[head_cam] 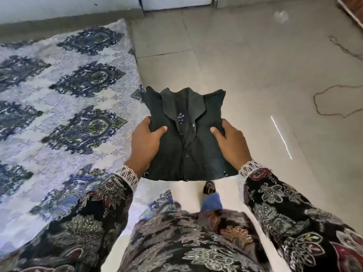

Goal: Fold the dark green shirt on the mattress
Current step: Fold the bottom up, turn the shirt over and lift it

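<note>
A dark green, near-black shirt (pixel 186 134) with black snap buttons and a dark label lettered in white fills the centre of the frame. At left, a mattress cover (pixel 59 95) shows navy-blue medallions with touches of olive green on white and pale lilac. Black sleeves (pixel 294 213) at the bottom carry grey, white and maroon florals, cuffed in white lace. The floor (pixel 255 65), upper right, is grey-beige tile.

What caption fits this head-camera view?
Both hands, left hand and right hand, grip the folded dark green shirt, collar up, held above the floor beside the patterned mattress.
</note>
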